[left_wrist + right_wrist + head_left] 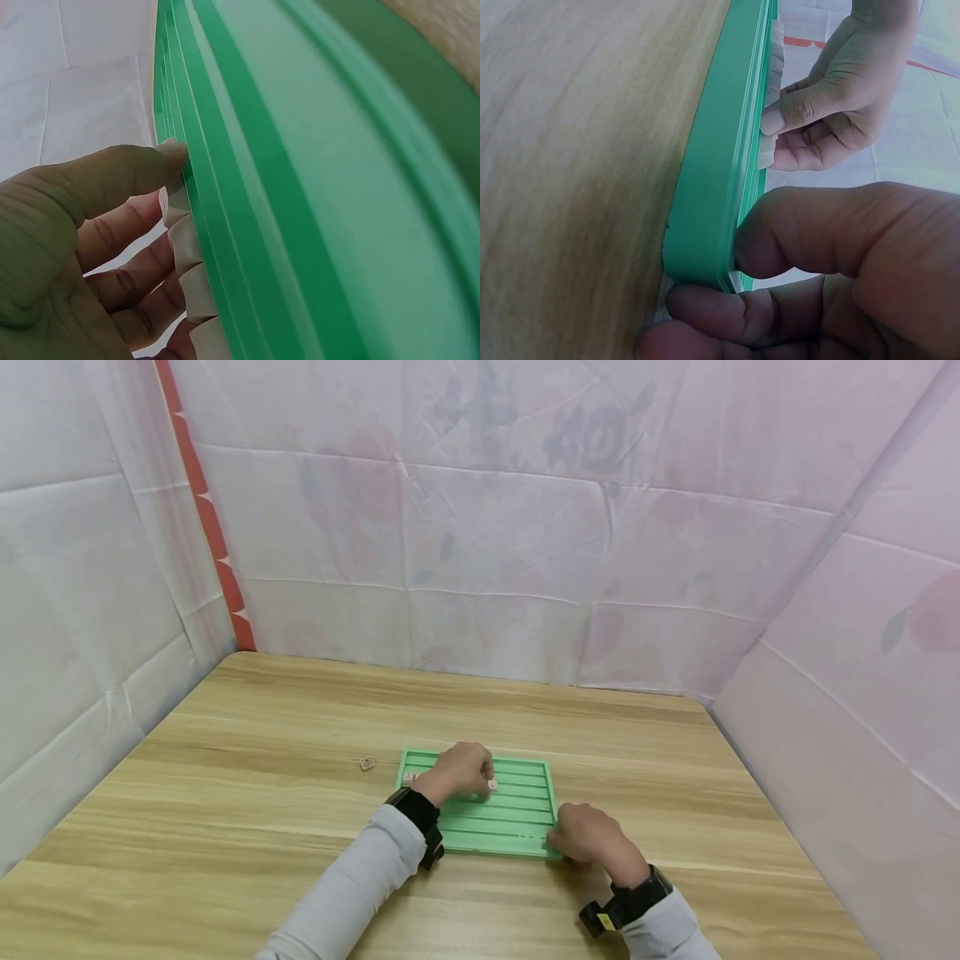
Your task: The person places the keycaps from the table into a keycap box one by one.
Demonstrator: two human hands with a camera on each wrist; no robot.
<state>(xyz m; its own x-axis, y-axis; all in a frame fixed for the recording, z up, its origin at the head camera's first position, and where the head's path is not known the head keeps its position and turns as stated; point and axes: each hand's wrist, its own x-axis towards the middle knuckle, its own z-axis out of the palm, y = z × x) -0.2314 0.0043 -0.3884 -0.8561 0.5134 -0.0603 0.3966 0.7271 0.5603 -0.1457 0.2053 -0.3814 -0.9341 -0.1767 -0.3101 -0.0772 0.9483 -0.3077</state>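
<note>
A green ridged tray [495,842] lies on the wooden table. My left hand [459,770] reaches over it, thumb and forefinger pinching a small whitish tile [766,152] in one of the upper grooves. More pale tiles [196,292] stand in a row beside that hand's fingers, partly hidden by them. At the tray's near right corner, my right hand [592,837] holds the rim, thumb on top and fingers against the outer side. One loose tile [367,763] with a dark reddish mark rests on the table left of the tray.
The wooden table [262,860] extends around the tray on all sides. Pale sheeting [495,543] hangs behind the table and along its left and right sides. A red strip [202,502] runs down the back left corner.
</note>
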